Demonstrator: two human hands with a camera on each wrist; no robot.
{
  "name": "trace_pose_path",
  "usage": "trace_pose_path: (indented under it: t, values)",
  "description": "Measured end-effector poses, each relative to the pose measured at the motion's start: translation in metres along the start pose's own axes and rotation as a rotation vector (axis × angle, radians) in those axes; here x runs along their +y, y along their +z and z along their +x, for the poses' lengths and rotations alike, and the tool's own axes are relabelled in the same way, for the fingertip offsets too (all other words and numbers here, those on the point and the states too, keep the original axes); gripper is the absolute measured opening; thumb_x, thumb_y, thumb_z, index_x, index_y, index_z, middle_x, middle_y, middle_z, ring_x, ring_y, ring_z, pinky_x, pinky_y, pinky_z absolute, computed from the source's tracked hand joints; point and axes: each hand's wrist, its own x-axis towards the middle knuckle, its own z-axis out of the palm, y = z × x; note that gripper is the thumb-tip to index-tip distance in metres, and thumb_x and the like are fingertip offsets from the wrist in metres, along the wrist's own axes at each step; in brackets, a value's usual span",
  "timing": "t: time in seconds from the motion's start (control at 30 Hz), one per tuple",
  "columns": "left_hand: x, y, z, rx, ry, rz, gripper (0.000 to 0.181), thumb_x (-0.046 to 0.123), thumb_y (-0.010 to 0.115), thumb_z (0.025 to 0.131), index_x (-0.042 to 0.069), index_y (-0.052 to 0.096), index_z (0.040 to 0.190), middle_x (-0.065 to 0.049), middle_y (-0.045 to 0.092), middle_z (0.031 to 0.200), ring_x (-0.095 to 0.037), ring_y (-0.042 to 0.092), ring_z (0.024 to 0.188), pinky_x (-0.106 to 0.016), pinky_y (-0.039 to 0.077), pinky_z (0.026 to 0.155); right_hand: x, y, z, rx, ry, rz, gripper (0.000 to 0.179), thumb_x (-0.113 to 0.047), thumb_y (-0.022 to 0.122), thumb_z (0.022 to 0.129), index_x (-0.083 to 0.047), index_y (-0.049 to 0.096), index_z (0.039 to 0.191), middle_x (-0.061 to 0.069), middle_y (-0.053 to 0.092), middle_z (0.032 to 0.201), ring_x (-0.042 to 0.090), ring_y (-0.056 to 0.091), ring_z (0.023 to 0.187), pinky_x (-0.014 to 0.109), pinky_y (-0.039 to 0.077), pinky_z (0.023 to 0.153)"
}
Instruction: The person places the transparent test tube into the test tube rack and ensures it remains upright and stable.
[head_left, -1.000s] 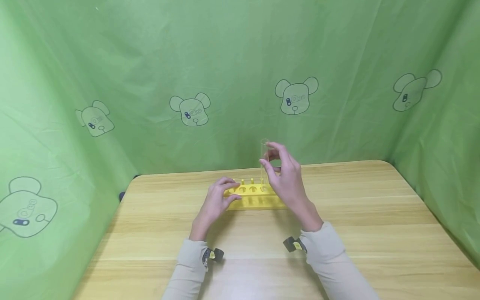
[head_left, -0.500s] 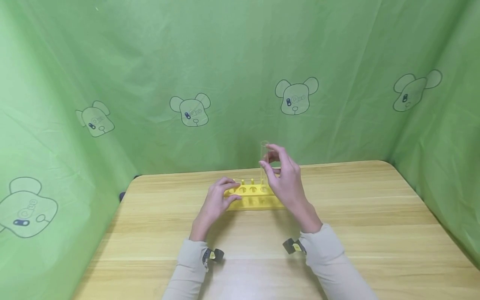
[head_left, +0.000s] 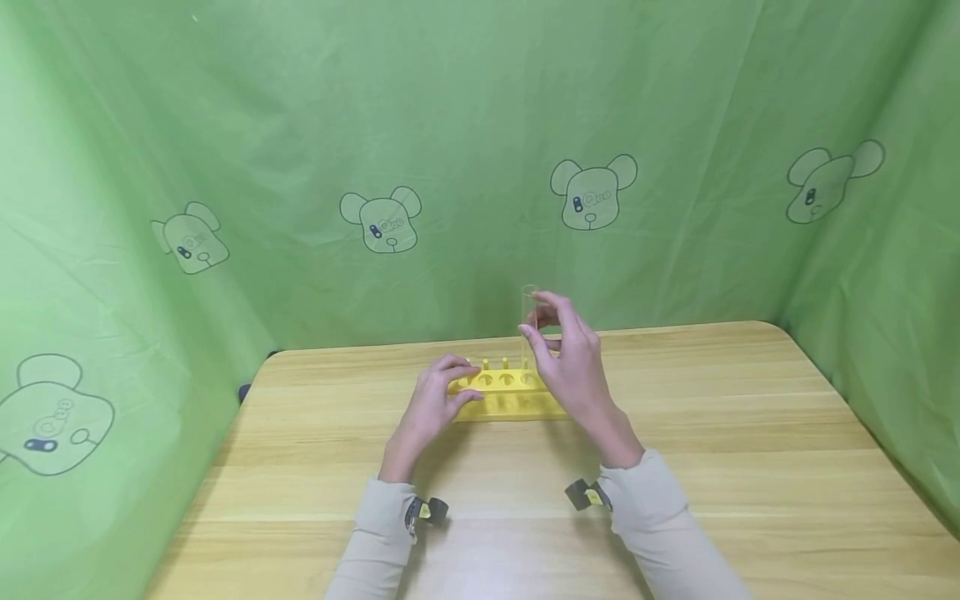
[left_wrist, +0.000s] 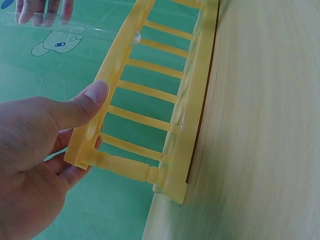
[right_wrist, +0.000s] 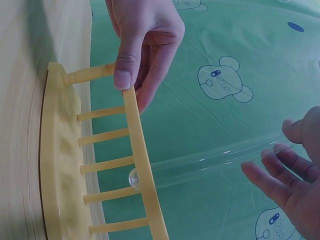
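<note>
A yellow test tube rack (head_left: 517,407) stands on the table, with holes along its upper plate and short pegs behind. My left hand (head_left: 433,400) grips its left end, thumb in front and fingers behind the upper plate, as the left wrist view shows. Near its open top, a clear glass test tube (right_wrist: 200,161) is pinched between the thumb and fingers of my right hand (head_left: 576,360). The tube is upright over the rack. In the right wrist view its rounded bottom pokes just through a hole in the upper plate, well above the base.
The wooden table (head_left: 495,500) reaches back to a green curtain (head_left: 480,125) printed with bear heads, which also hangs at both sides. A dark band with a small black device (head_left: 579,494) sits at the right wrist, and a similar one at the left.
My right hand has lowered slightly, bringing the test tube a little further down into the rack's hole. The left hand and the rack have stayed in place.
</note>
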Motion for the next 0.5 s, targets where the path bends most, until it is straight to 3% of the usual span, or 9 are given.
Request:
trace_pose_path:
  t: [0.5]
  values:
    - [0.0020,-0.0006,-0.0002,-0.003,-0.016,-0.003,0.041,0.009,0.086,0.080,-0.003,0.073,0.117,-0.013,0.069,0.119,-0.030,0.065,0.113,-0.039,0.052,0.106,0.0055,0.0028,-0.0038,-0.004,-0.009,0.008,0.047,0.002,0.073,0.093,0.002,0.054,0.135,0.014,0.067,0.101,0.025,0.069,0.094,0.021,0.062,0.075]
